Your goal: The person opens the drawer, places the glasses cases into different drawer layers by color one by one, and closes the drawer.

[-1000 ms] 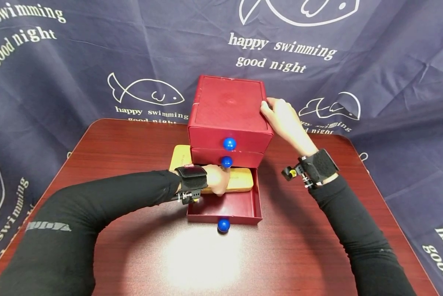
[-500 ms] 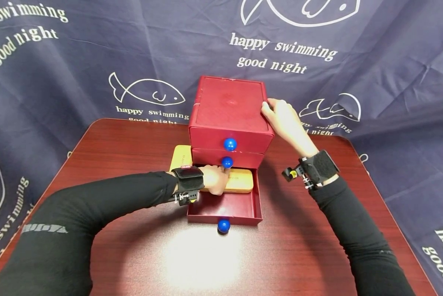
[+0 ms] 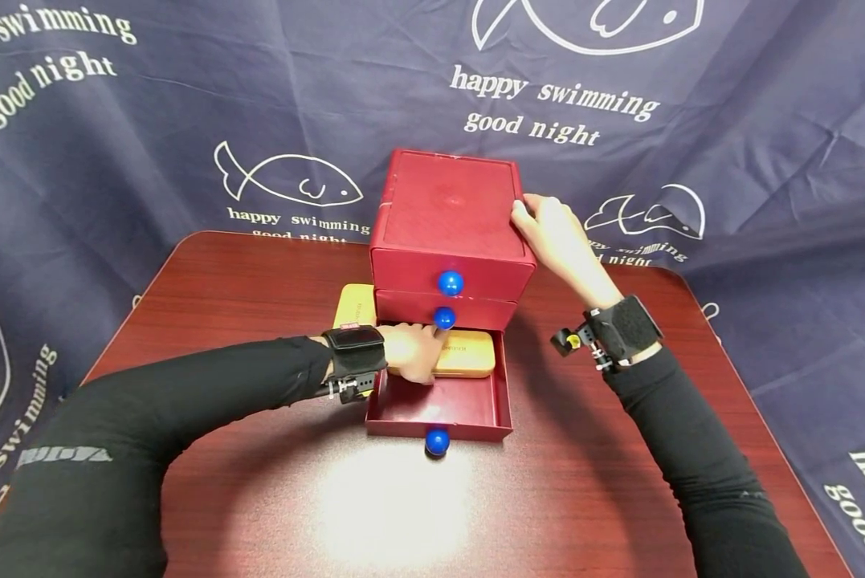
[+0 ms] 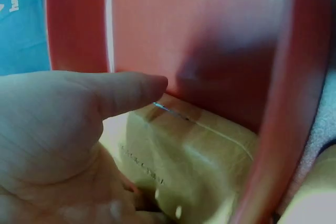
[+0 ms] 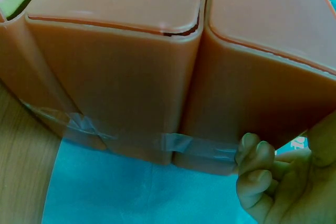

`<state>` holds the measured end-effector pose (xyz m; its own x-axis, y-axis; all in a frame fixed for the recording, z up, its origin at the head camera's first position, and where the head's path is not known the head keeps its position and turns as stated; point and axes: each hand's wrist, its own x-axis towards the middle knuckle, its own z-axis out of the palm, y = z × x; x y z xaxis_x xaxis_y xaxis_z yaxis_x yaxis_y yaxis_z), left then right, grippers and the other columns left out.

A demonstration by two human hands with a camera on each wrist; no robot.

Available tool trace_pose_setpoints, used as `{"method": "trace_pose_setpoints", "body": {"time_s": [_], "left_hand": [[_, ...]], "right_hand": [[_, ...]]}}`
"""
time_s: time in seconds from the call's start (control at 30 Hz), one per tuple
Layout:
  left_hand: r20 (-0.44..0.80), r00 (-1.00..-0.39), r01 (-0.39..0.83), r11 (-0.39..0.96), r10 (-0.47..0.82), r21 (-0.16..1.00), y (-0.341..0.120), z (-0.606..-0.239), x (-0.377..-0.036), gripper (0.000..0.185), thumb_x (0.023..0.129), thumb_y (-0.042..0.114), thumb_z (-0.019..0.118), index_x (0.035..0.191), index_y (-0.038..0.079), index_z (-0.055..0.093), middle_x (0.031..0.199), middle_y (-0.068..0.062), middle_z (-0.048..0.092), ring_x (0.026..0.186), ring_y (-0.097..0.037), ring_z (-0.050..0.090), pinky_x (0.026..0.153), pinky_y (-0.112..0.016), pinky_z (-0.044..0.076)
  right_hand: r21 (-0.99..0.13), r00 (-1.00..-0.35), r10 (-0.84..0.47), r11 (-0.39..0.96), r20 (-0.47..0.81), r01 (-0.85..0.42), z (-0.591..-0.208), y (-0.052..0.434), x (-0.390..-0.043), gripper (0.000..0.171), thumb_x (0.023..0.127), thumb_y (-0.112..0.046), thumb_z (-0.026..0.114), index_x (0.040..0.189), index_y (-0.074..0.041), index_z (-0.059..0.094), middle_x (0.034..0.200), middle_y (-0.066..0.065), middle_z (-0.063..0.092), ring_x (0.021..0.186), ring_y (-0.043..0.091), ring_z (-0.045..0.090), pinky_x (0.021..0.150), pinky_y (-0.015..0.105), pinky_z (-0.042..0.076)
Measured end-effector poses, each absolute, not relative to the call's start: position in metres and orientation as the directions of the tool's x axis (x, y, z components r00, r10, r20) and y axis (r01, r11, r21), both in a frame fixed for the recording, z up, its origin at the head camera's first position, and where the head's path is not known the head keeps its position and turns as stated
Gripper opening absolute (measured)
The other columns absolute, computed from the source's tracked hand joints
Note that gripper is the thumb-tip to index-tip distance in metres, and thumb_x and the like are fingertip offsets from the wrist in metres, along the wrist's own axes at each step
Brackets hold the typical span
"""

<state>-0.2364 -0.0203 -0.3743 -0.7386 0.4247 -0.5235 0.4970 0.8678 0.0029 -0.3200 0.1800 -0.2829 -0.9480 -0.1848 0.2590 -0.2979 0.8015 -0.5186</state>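
A red drawer cabinet (image 3: 450,201) with blue ball knobs stands on the table, its bottom drawer (image 3: 468,401) pulled out. Inside that drawer, across its back, lies a yellow oblong case (image 3: 468,353) shaped like a glasses case. My left hand (image 3: 412,351) is over the case's left part; in the left wrist view the straight thumb lies at one long edge (image 4: 199,124) of it, with the fingers towards the other side, partly hidden. My right hand (image 3: 551,229) grips the cabinet's upper right edge, thumb on top, other fingers curled at the back (image 5: 257,161).
A second yellow case (image 3: 355,305) lies on the table against the cabinet's left side. Two upper drawers are closed. Clear tape (image 5: 199,148) runs across the cabinet parts. A dark blue printed cloth (image 3: 295,96) hangs behind the table (image 3: 584,498).
My left hand has slid a little to the left over the drawer, while the case in it has stayed in place. My right hand keeps its grip on the cabinet.
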Motion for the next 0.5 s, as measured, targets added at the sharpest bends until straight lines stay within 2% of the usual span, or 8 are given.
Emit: {"method": "trace_pose_setpoints", "body": {"time_s": [0.13, 0.27, 0.5], "left_hand": [[-0.523, -0.725, 0.537, 0.843, 0.448, -0.023, -0.025, -0.375, -0.236, 0.087, 0.096, 0.049, 0.066, 0.159, 0.006, 0.026, 0.153, -0.015, 0.046, 0.137, -0.032, 0.051, 0.115, -0.045, 0.046], [-0.519, -0.709, 0.564, 0.826, 0.477, -0.012, -0.032, -0.371, -0.233, 0.088, 0.097, 0.048, 0.064, 0.161, 0.003, 0.022, 0.158, -0.017, 0.042, 0.141, -0.034, 0.047, 0.119, -0.045, 0.041], [-0.468, -0.654, 0.58, 0.791, 0.595, 0.195, -0.055, -0.349, -0.223, 0.084, 0.099, 0.039, 0.064, 0.159, -0.001, 0.023, 0.161, -0.02, 0.037, 0.149, -0.036, 0.037, 0.126, -0.047, 0.03]], "right_hand": [[-0.517, -0.948, -0.186, 0.802, 0.259, -0.299, -0.283, 0.179, -0.32, 0.033, 0.102, -0.026, 0.04, 0.079, -0.006, 0.054, 0.075, 0.015, 0.055, 0.08, 0.032, 0.056, 0.074, 0.037, 0.039], [-0.515, -0.947, -0.185, 0.803, 0.261, -0.299, -0.282, 0.179, -0.32, 0.033, 0.102, -0.026, 0.04, 0.079, -0.006, 0.053, 0.075, 0.015, 0.055, 0.08, 0.033, 0.055, 0.074, 0.038, 0.039], [-0.52, -0.948, -0.184, 0.801, 0.261, -0.298, -0.282, 0.179, -0.32, 0.033, 0.102, -0.026, 0.04, 0.079, -0.006, 0.054, 0.075, 0.015, 0.056, 0.079, 0.032, 0.056, 0.073, 0.037, 0.039]]}}
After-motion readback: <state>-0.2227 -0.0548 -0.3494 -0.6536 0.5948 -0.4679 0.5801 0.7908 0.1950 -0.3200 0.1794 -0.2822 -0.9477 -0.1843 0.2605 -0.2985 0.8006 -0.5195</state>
